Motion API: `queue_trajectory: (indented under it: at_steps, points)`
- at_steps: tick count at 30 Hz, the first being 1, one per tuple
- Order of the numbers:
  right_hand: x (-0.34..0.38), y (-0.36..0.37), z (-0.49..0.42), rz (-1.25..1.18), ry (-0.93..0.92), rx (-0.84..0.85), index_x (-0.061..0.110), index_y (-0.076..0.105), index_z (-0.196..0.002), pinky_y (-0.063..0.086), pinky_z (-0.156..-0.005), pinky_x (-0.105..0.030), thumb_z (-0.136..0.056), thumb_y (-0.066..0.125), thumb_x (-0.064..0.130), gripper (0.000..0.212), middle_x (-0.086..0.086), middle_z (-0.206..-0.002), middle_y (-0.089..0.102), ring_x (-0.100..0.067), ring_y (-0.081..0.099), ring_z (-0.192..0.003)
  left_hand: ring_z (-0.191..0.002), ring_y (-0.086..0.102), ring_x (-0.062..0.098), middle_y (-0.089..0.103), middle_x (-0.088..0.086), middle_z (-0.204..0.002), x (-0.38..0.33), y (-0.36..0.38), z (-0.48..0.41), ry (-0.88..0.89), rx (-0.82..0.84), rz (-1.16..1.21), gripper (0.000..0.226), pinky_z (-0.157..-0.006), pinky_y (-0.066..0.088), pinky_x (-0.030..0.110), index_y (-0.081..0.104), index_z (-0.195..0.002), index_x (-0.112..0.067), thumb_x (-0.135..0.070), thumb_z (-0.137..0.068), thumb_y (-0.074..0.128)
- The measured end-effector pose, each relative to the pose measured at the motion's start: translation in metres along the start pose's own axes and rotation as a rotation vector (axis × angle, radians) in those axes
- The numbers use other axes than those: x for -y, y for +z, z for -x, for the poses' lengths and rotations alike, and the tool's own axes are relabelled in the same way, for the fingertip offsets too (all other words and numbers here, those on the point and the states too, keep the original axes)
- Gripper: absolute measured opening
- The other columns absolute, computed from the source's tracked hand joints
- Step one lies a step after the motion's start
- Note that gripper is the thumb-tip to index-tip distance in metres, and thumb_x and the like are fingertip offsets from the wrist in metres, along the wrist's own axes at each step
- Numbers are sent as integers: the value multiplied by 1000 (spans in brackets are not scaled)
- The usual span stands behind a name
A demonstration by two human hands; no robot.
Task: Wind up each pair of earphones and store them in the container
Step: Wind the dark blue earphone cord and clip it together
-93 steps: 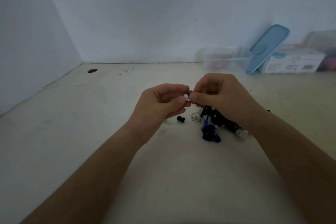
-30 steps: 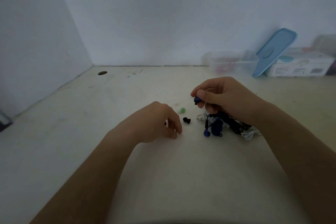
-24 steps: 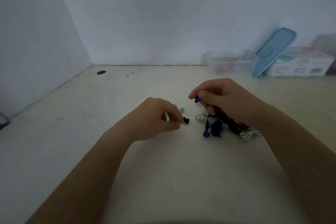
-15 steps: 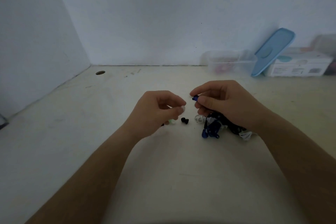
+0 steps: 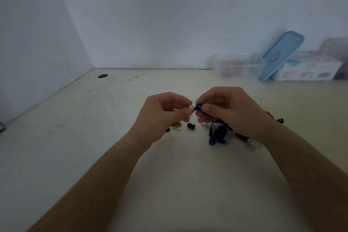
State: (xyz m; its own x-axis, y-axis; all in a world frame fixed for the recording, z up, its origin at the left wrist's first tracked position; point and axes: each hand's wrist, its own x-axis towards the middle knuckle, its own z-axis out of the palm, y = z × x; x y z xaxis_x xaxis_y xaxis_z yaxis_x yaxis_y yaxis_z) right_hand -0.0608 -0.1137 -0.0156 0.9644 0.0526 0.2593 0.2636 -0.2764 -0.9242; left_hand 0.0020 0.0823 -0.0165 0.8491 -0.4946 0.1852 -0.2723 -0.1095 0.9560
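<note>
My left hand (image 5: pixel 165 117) pinches a small white ear tip (image 5: pixel 191 107) between thumb and forefinger. Right beside it, my right hand (image 5: pixel 228 111) pinches a blue earbud (image 5: pixel 198 107), and the tip nearly touches the bud. The blue cable hangs down to a tangled pile of blue, black and white earphones (image 5: pixel 221 133) on the table under my right wrist. A clear plastic container (image 5: pixel 236 65) stands by the back wall, its blue lid (image 5: pixel 281 54) leaning beside it.
Loose ear tips lie on the table under my left hand: a black one (image 5: pixel 190 125), another black one (image 5: pixel 167 129) and a green one (image 5: pixel 178 123). A white box (image 5: pixel 308 70) stands at the back right. A hole (image 5: pixel 103 76) marks the table's back left.
My left hand went down to the table, picked up a white ear tip, and rose back to meet the blue earbud held by my right hand.
</note>
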Motion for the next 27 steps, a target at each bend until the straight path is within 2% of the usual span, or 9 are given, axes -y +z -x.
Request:
queue_trajectory:
  at_steps: [5,17,22,27]
  points:
    - [0,1,0,31,-12,-33,7,69,-99,62,-77,-34,-94,60,1,12,-8,-89,75,-23,75,-79,-70,72,14,77,2,-82,0,0,1,5,14,-14,12,-62,56,22,73,-92,-15,-6,-83,75]
    - [-3,0,-1,10,11,-40,7,71,-100,62,-78,-35,-95,59,-1,15,-11,-89,76,-25,75,-78,-74,74,17,78,1,-84,1,-1,1,7,28,-19,13,-70,59,30,74,-97,-12,-5,-87,71]
    - [-4,0,-1,1,22,-31,4,72,-102,62,-78,-35,-94,59,-1,15,-12,-89,77,-26,75,-79,-71,73,14,77,2,-80,1,0,1,14,30,-26,12,-65,59,24,74,-96,-8,-9,-84,75]
    - [-2,0,0,68,0,2,10,73,-99,61,-75,-27,-94,59,-1,19,-8,-88,77,-22,75,-78,-71,73,16,77,6,-81,3,0,1,21,47,-20,11,-64,57,22,74,-92,-9,-4,-83,75]
